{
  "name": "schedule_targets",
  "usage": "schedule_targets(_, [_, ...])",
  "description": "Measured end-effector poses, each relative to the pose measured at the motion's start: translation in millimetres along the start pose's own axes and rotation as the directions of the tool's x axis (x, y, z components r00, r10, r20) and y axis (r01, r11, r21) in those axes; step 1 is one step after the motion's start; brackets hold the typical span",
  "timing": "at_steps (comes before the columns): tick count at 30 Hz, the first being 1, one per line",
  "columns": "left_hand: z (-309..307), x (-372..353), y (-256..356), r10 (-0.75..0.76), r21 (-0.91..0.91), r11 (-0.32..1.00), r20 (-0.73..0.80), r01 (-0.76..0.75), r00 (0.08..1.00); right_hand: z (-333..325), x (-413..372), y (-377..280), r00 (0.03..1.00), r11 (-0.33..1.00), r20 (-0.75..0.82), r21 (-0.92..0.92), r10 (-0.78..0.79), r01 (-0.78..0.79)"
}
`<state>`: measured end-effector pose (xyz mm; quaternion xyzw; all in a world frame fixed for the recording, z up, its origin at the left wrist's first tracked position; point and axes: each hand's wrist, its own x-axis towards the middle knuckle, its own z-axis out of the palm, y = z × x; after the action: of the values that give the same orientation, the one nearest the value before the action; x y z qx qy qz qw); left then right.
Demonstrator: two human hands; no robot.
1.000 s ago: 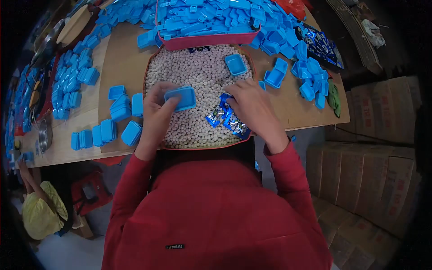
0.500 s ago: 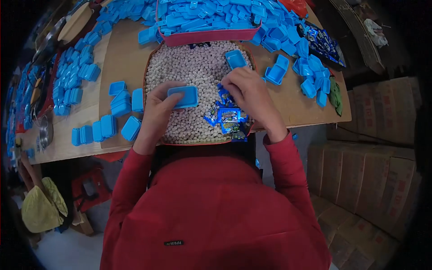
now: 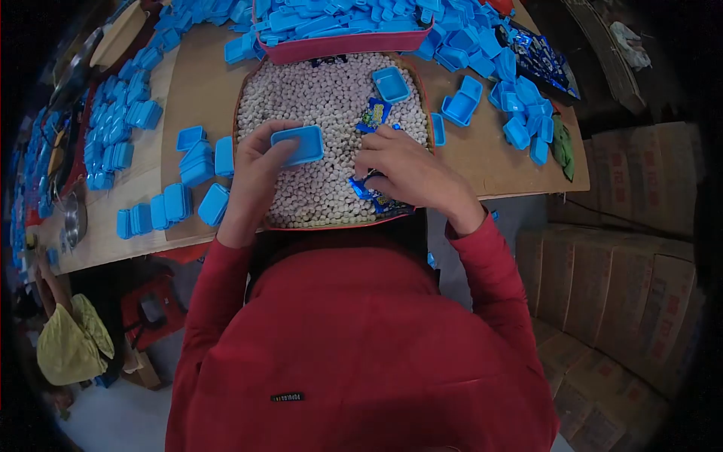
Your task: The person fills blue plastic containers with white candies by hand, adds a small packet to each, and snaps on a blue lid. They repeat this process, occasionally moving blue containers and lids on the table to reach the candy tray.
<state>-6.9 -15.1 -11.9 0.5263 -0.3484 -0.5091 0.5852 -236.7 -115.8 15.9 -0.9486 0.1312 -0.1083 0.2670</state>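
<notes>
My left hand (image 3: 257,169) is closed around a small open blue plastic box (image 3: 307,145), thumb over its near rim. Under both hands lies a wide red-edged tray (image 3: 238,113) full of small pale round pellets (image 3: 316,197). My right hand (image 3: 410,167) is curled low over the tray's right side, its fingertips at a shiny blue printed packet (image 3: 363,188). Whatever is between those fingers is hidden. Just beyond them a blue-and-green packet (image 3: 374,114) rests on the pellets. Another open blue box (image 3: 392,84) sits in the tray's far right corner.
A pink-walled container (image 3: 346,47) heaped with blue plastic pieces stands at the tray's far edge. Blue boxes (image 3: 197,164) line the left side; more boxes (image 3: 520,113) and a dark tray of packets (image 3: 538,64) are at right. Cardboard cartons (image 3: 602,286) are stacked beside the table.
My right hand has shifted from the upper packet toward the lower packets, leaving the upper one uncovered. My left hand still holds the blue box. The whole view has shifted slightly.
</notes>
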Motion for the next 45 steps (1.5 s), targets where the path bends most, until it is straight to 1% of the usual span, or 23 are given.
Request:
schedule_targets(2, [-1.3, 0.7, -2.9, 0.018, -0.007, 1.0, 0.002, -0.018, 1.0, -3.9, -2.5, 6.9, 0.996, 0.989, -0.068, 0.134, -0.059, 0.068])
schedule_targets(5, [-1.3, -0.3, -0.6, 0.003, 0.016, 1.0, 0.026, -0.003, 1.0, -3.2, -5.7, 10.3, 0.971, 0.773, -0.11, 0.628, 0.21, -0.096])
schedule_targets(8, [0.7, 0.7, -1.9, 0.048, 0.089, 0.995, 0.045, -0.052, 0.998, 4.3, 3.0, 7.5, 0.918, 0.754, -0.244, 0.651, 0.312, -0.083])
schedule_targets(10, [7.3, -1.7, 1.9, 0.055, 0.119, 0.991, 0.055, -0.062, 0.997, 9.4, 17.0, -3.4, 0.893, 0.71, -0.263, 0.699, 0.365, -0.084])
schedule_targets(12, [8.5, -1.4, 2.6, 0.1, 0.194, 0.974, 0.081, -0.114, 0.992, 11.8, 34.3, -19.4, 0.884, 0.797, -0.286, 0.586, 0.37, -0.144])
schedule_targets(13, [7.4, -2.3, 3.2, 0.043, 0.168, 0.984, 0.09, -0.057, 0.995, 16.9, 41.5, -21.5, 0.867, 0.943, -0.419, 0.296, 0.271, -0.151])
schedule_targets(15, [8.1, -2.7, 0.9, -0.01, 0.147, 0.989, 0.084, -0.002, 0.996, 25.9, 53.6, -24.8, 0.798, 0.977, -0.577, 0.007, 0.177, -0.211])
schedule_targets(16, [10.3, -2.3, 2.0, 0.005, 0.143, 0.99, 0.064, -0.014, 0.998, 27.0, 57.5, -25.7, 0.837, 0.955, -0.52, -0.123, 0.171, -0.271])
schedule_targets(19, [12.7, -3.4, -2.7, 0.014, 0.004, 1.0, 0.05, -0.014, 0.999, 35.5, 72.7, -45.2, 0.855, 0.943, -0.497, -0.187, 0.149, -0.274])
schedule_targets(22, [10.2, -1.4, -0.2, -0.001, -0.156, 0.988, 0.029, 0.006, 1.0, 31.5, 79.1, -44.3, 0.758, 0.951, -0.627, -0.088, 0.177, -0.295])
schedule_targets(23, [7.1, -0.9, -0.9, -0.012, -0.172, 0.985, 0.041, 0.019, 0.999, 23.2, 74.0, -44.8, 0.806, 0.953, -0.533, 0.003, 0.257, -0.302])
schedule_targets(26, [3.7, -2.4, -0.1, -0.038, -0.19, 0.98, 0.086, 0.054, 0.996, 34.2, 78.9, -44.6, 0.774, 1.0, -0.634, -0.001, -0.003, 0.004])
schedule_targets(27, [4.4, -2.4, 0.3, -0.025, -0.212, 0.976, 0.101, 0.046, 0.995, 36.7, 80.2, -40.5, 0.804, 0.987, -0.594, 0.131, 0.004, 0.091])
schedule_targets(29, [2.6, 0.4, 4.6, -0.04, -0.264, 0.962, 0.114, 0.069, 0.993, 12.4, 85.1, -24.7, 0.752, 0.99, -0.659, 0.097, -0.01, 0.098])
schedule_targets(30, [1.1, 0.1, 7.4, -0.069, -0.297, 0.95, 0.109, 0.098, 0.992, -10.1, 86.5, -16.7, 0.733, 0.988, -0.669, 0.148, 0.123, -0.031])
schedule_targets(32, [-2.0, -0.9, 7.0, -0.086, -0.387, 0.913, 0.132, 0.131, 0.987, -45.4, 91.2, 9.9, 0.674, 0.895, -0.654, 0.012, 0.344, -0.446])
schedule_targets(34, [4.7, -2.5, 17.2, -0.094, -0.231, 0.965, 0.143, 0.125, 0.985, -58.5, 103.7, 47.7, 0.607, 0.769, -0.772, -0.267, 0.19, -0.581])
schedule_targets(36, [5.9, -3.1, 15.7, -0.034, -0.068, 0.997, 0.126, 0.043, 0.991, -62.6, 112.3, 71.5, 0.621, 0.757, -0.752, -0.268, 0.223, -0.596])
schedule_targets(37, [3.3, -2.3, 11.6, -0.005, 0.029, 1.0, 0.13, 0.002, 0.991, -62.8, 114.3, 82.7, 0.649, 0.769, -0.749, -0.334, 0.135, -0.545])
schedule_targets(38, [3.1, -2.1, 9.0, -0.015, 0.035, 0.999, 0.065, 0.012, 0.998, -62.0, 115.0, 90.1, 0.672, 0.774, -0.74, -0.404, 0.037, -0.487])
schedule_targets(39, [2.3, -2.1, 8.8, -0.011, 0.02, 1.0, 0.045, 0.01, 0.999, -64.9, 112.9, 80.9, 0.676, 0.753, -0.737, -0.43, 0.026, -0.498])
schedule_targets(42, [-4.1, 0.7, 3.9, 0.001, 0.005, 1.0, 0.001, -0.001, 1.0, -70.4, 91.2, 46.0, 0.608, 0.772, -0.783, -0.465, -0.13, -0.434])
schedule_targets(45, [-1.8, 0.9, 7.4, -0.008, -0.024, 1.0, -0.015, 0.008, 1.0, -56.9, 57.7, 14.2, 0.52, 0.878, -0.85, -0.313, -0.088, -0.363])
